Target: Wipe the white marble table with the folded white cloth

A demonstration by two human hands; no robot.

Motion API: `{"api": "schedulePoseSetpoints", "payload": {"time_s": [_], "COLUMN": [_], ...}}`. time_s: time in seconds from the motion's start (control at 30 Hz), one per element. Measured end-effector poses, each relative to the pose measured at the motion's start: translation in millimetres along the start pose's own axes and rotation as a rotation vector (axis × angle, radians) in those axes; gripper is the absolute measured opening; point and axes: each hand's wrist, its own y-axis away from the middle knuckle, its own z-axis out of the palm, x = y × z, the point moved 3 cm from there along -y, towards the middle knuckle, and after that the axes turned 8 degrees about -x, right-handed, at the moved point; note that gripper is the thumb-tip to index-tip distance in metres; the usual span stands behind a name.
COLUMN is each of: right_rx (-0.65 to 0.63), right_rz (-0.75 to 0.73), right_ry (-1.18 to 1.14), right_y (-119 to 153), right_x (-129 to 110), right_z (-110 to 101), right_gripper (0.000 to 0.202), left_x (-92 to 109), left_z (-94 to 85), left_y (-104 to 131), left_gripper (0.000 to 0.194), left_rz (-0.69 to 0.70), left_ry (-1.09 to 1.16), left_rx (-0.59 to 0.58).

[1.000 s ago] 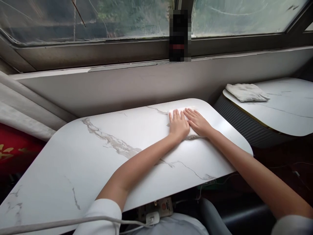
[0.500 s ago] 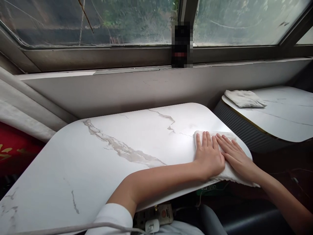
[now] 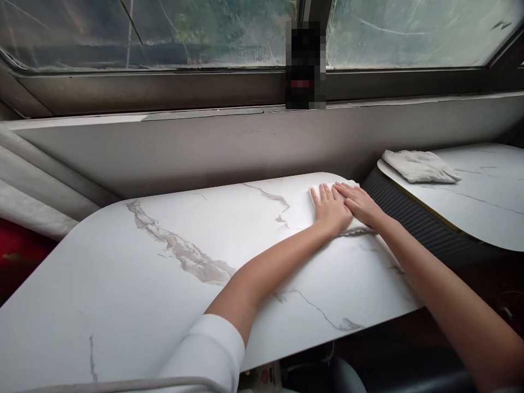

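A white cloth (image 3: 357, 226) lies on the table (image 3: 254, 234) at its far right corner, directly beneath the fingers, pressed flat by the left hand (image 3: 332, 212) and the right hand (image 3: 361, 204) side by side. The fingers of both are outstretched, palms down, grasping nothing. Half a second earlier the cloth overhung the near right edge; it has since been pushed away from the person, landing right of where it lay a second ago, which suggests overlapping wiping strokes across this end.

The hands hide most of the cloth, and the left thumb is hard to make out. Right of the fingers, a second cloth (image 3: 421, 166) rests on another table (image 3: 491, 204), cut off by the frame. Beyond the fingertips, a pixelated object (image 3: 305, 65) stands unreadable before the window (image 3: 229, 33). Toward the person, dark shapes under the table are indistinct.
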Motion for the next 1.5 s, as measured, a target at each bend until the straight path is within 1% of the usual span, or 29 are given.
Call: {"api": "schedulePoseSetpoints", "payload": {"time_s": [0.13, 0.23, 0.3, 0.37, 0.43, 0.5, 0.6, 0.7, 0.8, 0.93, 1.03, 1.1, 1.2, 1.3, 1.4, 1.5], "right_rx": [-0.009, 0.018, 0.036, 0.047, 0.051, 0.042, 0.016, -0.001, -0.001, 0.056, 0.094, 0.116, 0.138, 0.136, 0.108, 0.077], "right_rz": [0.082, 0.117, 0.104, 0.080, 0.068, 0.062, 0.069, 0.097, 0.114, 0.097, 0.095, 0.100, 0.098, 0.080, 0.063, 0.046], "right_ry": [0.019, 0.006, -0.025, -0.043, -0.030, -0.007, 0.013, 0.030, 0.053, 0.055, 0.034, 0.011, 0.004, 0.062, 0.143, 0.197], "right_y": [-47, -72, -82, -87, -85, -77, -54, -19, 28, 94, 135, 156, 177, 189, 191, 185], "right_x": [8, 11, 12, 14, 15, 14, 11, 6, 0, -15, -29, -38, -51, -63, -72, -77], "right_z": [0, 1, 2, 3, 3, 3, 1, 0, 2, 4, 4, 4, 6, 7, 7, 7], "right_gripper": [0.055, 0.054, 0.054, 0.053, 0.052, 0.053, 0.055, 0.055, 0.055, 0.054, 0.053, 0.053, 0.052, 0.054, 0.057, 0.060], "left_x": [-19, -32, -38, -40, -38, -35, -26, -11, 8, 30, 40, 43, 41, 35, 28, 22], "left_z": [-0.7, -1.7, -2.3, -3.0, -3.7, -4.0, -3.0, -0.8, 1.6, 3.1, 2.2, 0.4, -3.4, -7.7, -10.5, -12.6], "left_y": [-48, -72, -81, -84, -83, -78, -65, -38, 1, 58, 95, 114, 136, 150, 154, 147], "left_gripper": [0.057, 0.055, 0.055, 0.054, 0.054, 0.055, 0.055, 0.055, 0.056, 0.058, 0.058, 0.058, 0.058, 0.057, 0.056, 0.055], "left_rz": [0.007, 0.020, 0.003, -0.014, -0.021, -0.022, -0.017, 0.013, 0.060, 0.149, 0.219, 0.256, 0.307, 0.380, 0.423, 0.415], "left_ry": [-0.021, -0.042, -0.048, -0.051, -0.049, -0.040, -0.027, -0.033, -0.035, -0.045, -0.057, -0.064, -0.059, -0.032, 0.014, 0.075], "left_rx": [-0.008, 0.009, 0.018, 0.027, 0.032, 0.025, 0.005, 0.007, 0.005, -0.006, 0.005, 0.018, 0.004, -0.032, -0.077, -0.102]}}
